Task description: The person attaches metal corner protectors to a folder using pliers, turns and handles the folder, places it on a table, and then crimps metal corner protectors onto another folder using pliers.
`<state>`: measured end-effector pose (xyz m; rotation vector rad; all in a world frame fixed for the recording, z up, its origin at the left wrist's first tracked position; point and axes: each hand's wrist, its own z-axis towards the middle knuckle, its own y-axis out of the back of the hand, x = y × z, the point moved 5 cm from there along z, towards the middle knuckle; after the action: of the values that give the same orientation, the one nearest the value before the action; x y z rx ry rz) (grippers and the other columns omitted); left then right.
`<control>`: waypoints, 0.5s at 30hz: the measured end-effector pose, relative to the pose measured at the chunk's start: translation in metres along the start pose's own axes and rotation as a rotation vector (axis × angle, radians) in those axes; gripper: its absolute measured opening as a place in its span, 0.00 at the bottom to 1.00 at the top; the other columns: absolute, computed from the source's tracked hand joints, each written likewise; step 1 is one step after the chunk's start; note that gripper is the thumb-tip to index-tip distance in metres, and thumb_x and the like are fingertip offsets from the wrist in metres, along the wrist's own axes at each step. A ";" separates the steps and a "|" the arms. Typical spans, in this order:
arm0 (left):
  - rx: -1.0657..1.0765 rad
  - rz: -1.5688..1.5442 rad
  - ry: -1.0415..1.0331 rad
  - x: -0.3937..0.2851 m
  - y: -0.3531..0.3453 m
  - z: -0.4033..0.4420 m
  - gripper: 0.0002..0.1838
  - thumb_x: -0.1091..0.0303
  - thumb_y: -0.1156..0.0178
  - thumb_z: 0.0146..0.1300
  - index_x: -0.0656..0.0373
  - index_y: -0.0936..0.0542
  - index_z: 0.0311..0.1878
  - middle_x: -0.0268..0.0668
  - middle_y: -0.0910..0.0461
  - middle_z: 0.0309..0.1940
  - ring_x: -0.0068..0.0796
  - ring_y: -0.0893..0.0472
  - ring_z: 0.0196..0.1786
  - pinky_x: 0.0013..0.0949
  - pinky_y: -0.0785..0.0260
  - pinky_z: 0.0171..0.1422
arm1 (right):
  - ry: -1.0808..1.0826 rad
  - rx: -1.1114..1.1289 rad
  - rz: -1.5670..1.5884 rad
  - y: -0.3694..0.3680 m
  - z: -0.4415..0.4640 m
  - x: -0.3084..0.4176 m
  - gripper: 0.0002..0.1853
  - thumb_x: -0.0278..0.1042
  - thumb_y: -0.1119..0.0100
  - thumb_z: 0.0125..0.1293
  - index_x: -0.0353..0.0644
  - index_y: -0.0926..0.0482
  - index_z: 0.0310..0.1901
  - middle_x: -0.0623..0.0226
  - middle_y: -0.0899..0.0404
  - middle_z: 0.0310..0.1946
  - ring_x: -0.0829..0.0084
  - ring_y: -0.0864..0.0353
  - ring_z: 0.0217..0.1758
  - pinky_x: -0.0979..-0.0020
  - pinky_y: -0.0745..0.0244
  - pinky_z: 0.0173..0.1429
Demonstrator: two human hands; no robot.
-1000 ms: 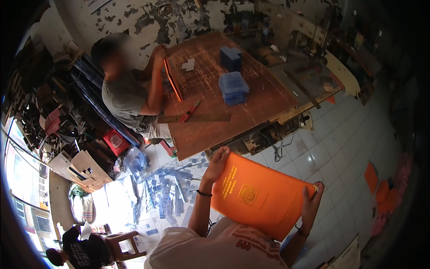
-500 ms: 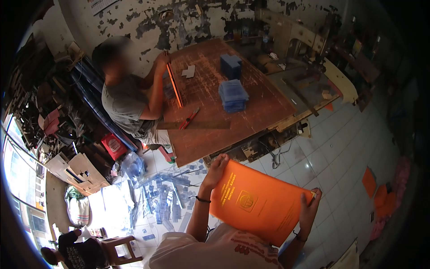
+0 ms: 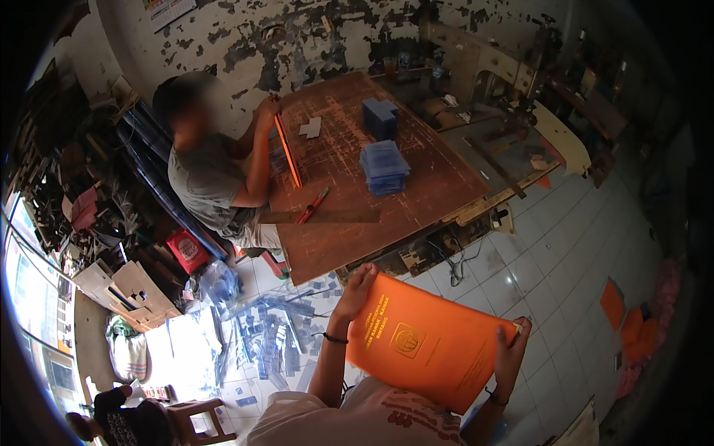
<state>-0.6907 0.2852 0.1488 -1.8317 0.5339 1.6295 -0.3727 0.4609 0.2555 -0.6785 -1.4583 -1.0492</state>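
Note:
An orange folder [image 3: 439,346] with gold printing and a round emblem is held up in front of my chest, tilted. My left hand [image 3: 359,288] grips its upper left corner, fingers closed on the edge. At the right edge my right hand [image 3: 512,346] is closed on it, thumb lying on the cover. Whatever is inside the folder stays hidden. Beyond it, a brown worktable [image 3: 327,245] carries two stacks of bluish plastic pieces, the near stack [image 3: 384,167] and the far stack [image 3: 380,119].
A seated co-worker [image 3: 216,163] holds an orange panel [image 3: 288,152] upright at the table. A red cutter [image 3: 312,206] and a long ruler [image 3: 323,217] lie nearby. Plastic offcuts [image 3: 271,334] cover the floor at left; orange sheets [image 3: 636,331] lie right. A stool [image 3: 197,420] stands lower left.
The view has tilted slightly, so the table and room sit a little lower in the frame. Both hands keep their hold on the folder, which has barely moved.

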 end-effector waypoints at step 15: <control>0.019 -0.039 -0.002 -0.002 -0.003 0.000 0.08 0.62 0.53 0.76 0.54 0.30 0.44 0.21 0.36 0.38 0.12 0.38 0.44 0.17 0.45 0.55 | -0.017 -0.005 0.007 0.001 0.000 -0.003 0.16 0.32 0.44 0.69 0.42 0.40 0.51 0.68 0.31 0.35 0.78 0.32 0.38 0.74 0.33 0.46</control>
<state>-0.6893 0.2871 0.1516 -1.8160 0.5078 1.5952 -0.3714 0.4622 0.2530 -0.6966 -1.4678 -1.0444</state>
